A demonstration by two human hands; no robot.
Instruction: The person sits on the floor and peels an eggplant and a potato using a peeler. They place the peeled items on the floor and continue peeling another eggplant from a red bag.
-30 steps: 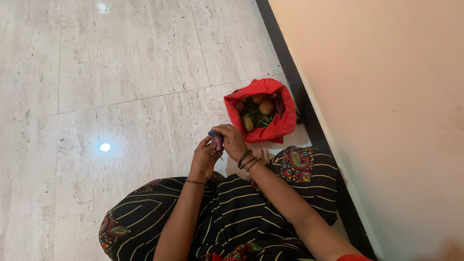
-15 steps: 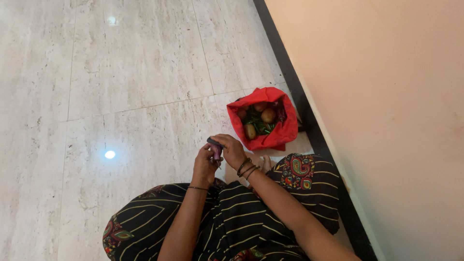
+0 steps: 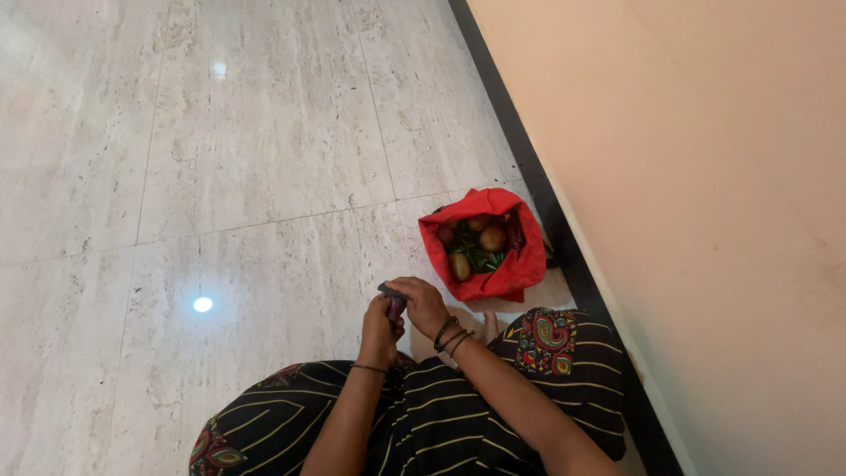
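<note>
I sit on the floor with my hands raised together in front of my knees. My left hand (image 3: 379,328) and my right hand (image 3: 423,301) both grip a small purple vegetable with a dark stem cap (image 3: 393,298), pinched between the fingers. Just beyond my right hand, a red cloth bag (image 3: 493,280) lies open on the floor. It holds round brown vegetables (image 3: 492,236) and green pods (image 3: 478,257).
Pale marble floor tiles (image 3: 264,132) spread ahead and to the left, with a bright light reflection (image 3: 203,304). A peach wall (image 3: 705,220) with a black skirting strip (image 3: 529,167) runs along the right. My black striped garment (image 3: 441,423) covers my legs.
My hands with the vegetable sit lower in the view and the bag too, as the camera tilted up. The grip on the vegetable is unchanged.
</note>
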